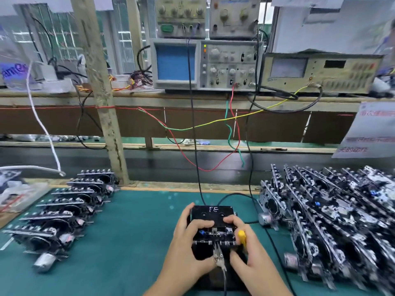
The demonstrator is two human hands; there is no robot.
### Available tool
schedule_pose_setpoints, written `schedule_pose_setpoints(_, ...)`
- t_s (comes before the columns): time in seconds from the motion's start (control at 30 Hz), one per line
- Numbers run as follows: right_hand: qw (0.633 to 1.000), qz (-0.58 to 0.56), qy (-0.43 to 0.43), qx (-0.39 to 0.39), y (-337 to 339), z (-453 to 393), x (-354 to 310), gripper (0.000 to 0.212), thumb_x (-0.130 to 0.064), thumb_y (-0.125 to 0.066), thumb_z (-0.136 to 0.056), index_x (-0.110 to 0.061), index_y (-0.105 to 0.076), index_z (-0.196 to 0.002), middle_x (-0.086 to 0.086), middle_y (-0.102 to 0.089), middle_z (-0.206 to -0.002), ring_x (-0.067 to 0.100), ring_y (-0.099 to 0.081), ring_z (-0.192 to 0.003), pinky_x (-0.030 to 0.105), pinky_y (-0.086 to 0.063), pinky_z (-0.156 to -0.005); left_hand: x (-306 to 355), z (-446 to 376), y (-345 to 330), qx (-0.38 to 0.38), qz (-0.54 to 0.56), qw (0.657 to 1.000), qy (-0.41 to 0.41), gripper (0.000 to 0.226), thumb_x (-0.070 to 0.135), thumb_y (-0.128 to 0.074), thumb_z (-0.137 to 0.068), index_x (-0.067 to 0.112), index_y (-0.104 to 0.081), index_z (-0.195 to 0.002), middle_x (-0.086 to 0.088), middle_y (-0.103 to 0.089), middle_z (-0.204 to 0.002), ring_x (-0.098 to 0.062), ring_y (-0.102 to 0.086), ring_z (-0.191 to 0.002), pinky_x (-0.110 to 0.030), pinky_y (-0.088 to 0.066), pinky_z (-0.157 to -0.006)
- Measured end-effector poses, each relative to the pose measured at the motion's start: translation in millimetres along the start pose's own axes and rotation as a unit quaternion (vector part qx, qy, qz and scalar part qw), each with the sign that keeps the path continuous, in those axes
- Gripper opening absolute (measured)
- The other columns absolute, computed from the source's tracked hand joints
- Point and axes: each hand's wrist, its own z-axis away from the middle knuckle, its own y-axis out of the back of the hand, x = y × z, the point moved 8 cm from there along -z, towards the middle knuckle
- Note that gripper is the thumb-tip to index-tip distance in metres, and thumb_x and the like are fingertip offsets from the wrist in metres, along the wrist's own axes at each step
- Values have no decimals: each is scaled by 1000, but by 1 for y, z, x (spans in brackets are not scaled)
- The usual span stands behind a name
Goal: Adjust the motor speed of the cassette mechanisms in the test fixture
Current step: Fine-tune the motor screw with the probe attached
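A black test fixture (211, 212) marked "PE" sits at the front middle of the green mat, with a cassette mechanism (213, 235) seated in it. My left hand (186, 238) grips the left side of the mechanism and fixture, fingers curled over the top. My right hand (245, 253) holds the right side, fingers on the mechanism's top, and carries a yellow-handled screwdriver (242, 237). A metal clip (218, 256) with a wire is attached at the mechanism's front edge between my hands.
A row of cassette mechanisms (62, 212) lies at the left, a dense pile of mechanisms (333, 216) at the right. An oscilloscope (203, 63) and a meter unit (320, 71) stand on the shelf behind. Coloured wires (213, 122) hang down to the fixture.
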Motion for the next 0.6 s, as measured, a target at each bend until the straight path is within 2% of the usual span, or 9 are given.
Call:
schedule_pose_setpoints(0.13,1000,-6,-7,-7,-1,0,0,70,-9,-54,-87,-55,-38,-136,-16,-53,-105,8,-58,-111,29,-48,-98,-1,0,1,-6,-4,1000,-2,66,37,-86,-61,51,-57,-118,36,-9,-157,6,-35,-141,-26,-39,-109)
schedule_pose_setpoints(0.27,1000,4,-12,-6,-2,-1,2,73,-8,-55,-89,-59,-34,-136,-18,-46,-94,12,-59,-100,28,-49,-89,2,0,2,-7,-2,1000,-9,66,37,-88,-62,52,-57,-118,35,-9,-157,6,-34,-141,-26,-38,-110)
schedule_pose_setpoints(0.33,1000,7,-15,-6,-2,-1,2,71,-8,-55,-89,-61,-35,-133,-16,-47,-98,15,-59,-100,29,-49,-86,2,-1,2,-11,0,1000,-6,65,39,-88,-62,53,-57,-118,37,-8,-156,6,-34,-141,-27,-38,-111)
schedule_pose_setpoints(0.43,1000,2,-1,-2,-2,-2,-1,65,-5,-55,-88,-65,-39,-108,-7,-52,-124,13,-52,-118,31,-48,-93,2,-1,2,-12,7,1000,0,64,40,-87,-62,54,-57,-118,38,-8,-156,5,-33,-141,-32,-38,-113)
schedule_pose_setpoints(0.47,1000,1,3,1,-3,-2,-2,65,-5,-55,-88,-65,-38,-105,-5,-52,-127,11,-50,-120,29,-47,-92,2,-1,2,-11,9,1000,1,64,40,-86,-62,54,-57,-117,38,-8,-155,5,-33,-142,-33,-38,-114)
schedule_pose_setpoints(0.6,1000,-5,-2,4,-5,-2,-1,64,-5,-55,-89,-62,-40,-114,-10,-51,-118,2,-51,-111,16,-42,-88,1,-1,1,-10,6,1000,4,64,41,-86,-63,55,-57,-118,40,-7,-155,5,-32,-142,-34,-38,-114)
